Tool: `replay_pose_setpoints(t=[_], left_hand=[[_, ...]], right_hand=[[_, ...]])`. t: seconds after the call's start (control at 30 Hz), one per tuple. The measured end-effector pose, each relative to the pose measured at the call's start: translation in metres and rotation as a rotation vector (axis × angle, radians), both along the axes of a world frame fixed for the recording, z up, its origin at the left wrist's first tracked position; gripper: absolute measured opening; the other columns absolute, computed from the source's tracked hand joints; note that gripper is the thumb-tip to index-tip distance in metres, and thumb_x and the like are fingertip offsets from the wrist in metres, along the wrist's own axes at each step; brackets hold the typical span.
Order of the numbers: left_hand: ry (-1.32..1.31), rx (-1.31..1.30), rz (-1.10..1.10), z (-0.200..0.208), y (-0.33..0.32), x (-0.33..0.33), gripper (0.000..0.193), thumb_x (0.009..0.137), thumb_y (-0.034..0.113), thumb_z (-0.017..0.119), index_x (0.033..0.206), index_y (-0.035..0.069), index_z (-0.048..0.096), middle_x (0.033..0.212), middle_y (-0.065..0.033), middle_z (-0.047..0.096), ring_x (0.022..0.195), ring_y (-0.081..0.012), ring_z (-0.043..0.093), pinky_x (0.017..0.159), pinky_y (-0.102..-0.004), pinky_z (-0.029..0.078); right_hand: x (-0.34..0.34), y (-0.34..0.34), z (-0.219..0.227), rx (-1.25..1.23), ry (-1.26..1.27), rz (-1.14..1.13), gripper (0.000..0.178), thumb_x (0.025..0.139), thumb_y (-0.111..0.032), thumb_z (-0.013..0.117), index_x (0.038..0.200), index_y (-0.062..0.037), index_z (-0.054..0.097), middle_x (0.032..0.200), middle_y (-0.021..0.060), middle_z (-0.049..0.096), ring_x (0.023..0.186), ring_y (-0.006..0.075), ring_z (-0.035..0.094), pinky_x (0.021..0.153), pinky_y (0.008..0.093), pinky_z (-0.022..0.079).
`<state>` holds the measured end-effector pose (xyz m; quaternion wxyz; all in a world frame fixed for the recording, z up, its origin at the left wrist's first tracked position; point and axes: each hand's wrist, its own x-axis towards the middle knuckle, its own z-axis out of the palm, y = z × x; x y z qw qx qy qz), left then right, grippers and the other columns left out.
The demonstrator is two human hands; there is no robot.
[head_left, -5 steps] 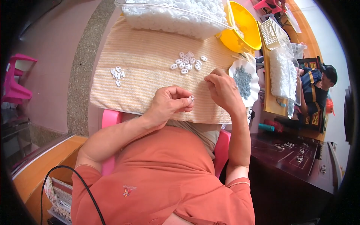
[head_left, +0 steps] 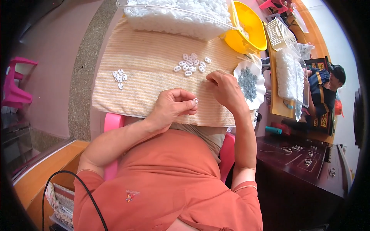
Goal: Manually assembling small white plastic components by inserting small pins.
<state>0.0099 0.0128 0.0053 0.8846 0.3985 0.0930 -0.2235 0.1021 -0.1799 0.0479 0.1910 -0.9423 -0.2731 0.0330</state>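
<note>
Pinched between the thumb and forefinger of my left hand [head_left: 175, 104] is a small white plastic piece [head_left: 195, 101], low over the near part of the towel. My right hand [head_left: 225, 89] hovers over the towel to the right of it, fingers bent together; whatever they hold, if anything, is hidden. Just beyond its fingertips lies a loose cluster of white oval two-holed pieces [head_left: 190, 64]. Close to its right side, a white wavy-edged dish [head_left: 259, 101] holds a heap of small grey-blue parts [head_left: 248, 82]. A smaller group of white pieces [head_left: 120, 78] rests at the towel's left.
A clear bin of white pieces [head_left: 177, 23] stands at the far edge, beside a yellow basin [head_left: 246, 30]. Farther right are another clear bin [head_left: 289, 77], a perforated basket [head_left: 279, 32] and a seated person [head_left: 323, 86]. A striped towel [head_left: 135, 50] covers the table.
My right hand has shifted slightly left, toward the cluster of white oval pieces. My left hand keeps its pinch on the white piece, nearly still.
</note>
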Motion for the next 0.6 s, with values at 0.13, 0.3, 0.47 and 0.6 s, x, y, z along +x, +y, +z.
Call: replay_pose_setpoints(t=[0.13,0.3,0.47,0.6], left_hand=[[0.001,-0.006,-0.002,0.0012,0.0007,-0.0002,0.011,0.087,0.001,0.064,0.097,-0.001,0.061,0.09,-0.0082,0.065,0.08,-0.0152,0.066,0.075,-0.0286,0.057],[0.001,-0.011,-0.003,-0.0002,-0.0001,0.0002,0.012,0.087,0.002,0.064,0.098,-0.001,0.061,0.09,-0.0085,0.065,0.081,-0.0152,0.065,0.076,-0.0294,0.057],[0.002,-0.013,-0.002,-0.0014,0.0003,-0.0005,0.012,0.087,0.001,0.063,0.098,-0.002,0.061,0.091,-0.0085,0.065,0.082,-0.0152,0.065,0.076,-0.0293,0.057],[0.001,-0.005,-0.007,-0.0007,0.0002,-0.0004,0.012,0.087,0.001,0.063,0.099,-0.002,0.061,0.091,-0.0085,0.065,0.082,-0.015,0.065,0.076,-0.0292,0.057]], right_hand=[[0.0009,0.0031,-0.0015,0.043,0.045,-0.002,0.014,0.08,-0.006,0.063,0.09,0.0005,0.068,0.082,0.0172,0.065,0.08,0.0346,0.064,0.072,0.0389,0.049],[-0.0024,-0.0005,-0.0008,0.008,0.052,0.018,0.016,0.081,-0.009,0.063,0.094,0.0003,0.068,0.086,0.0171,0.064,0.081,0.0349,0.063,0.073,0.0393,0.049],[-0.0059,0.0014,0.0037,-0.007,0.09,0.024,0.02,0.082,-0.008,0.063,0.1,-0.0003,0.066,0.092,0.0184,0.063,0.084,0.036,0.062,0.075,0.0395,0.048],[-0.0061,-0.0029,-0.0006,0.006,0.096,0.04,0.022,0.082,-0.008,0.064,0.102,0.0002,0.065,0.09,0.0185,0.063,0.08,0.035,0.061,0.074,0.0383,0.048]])
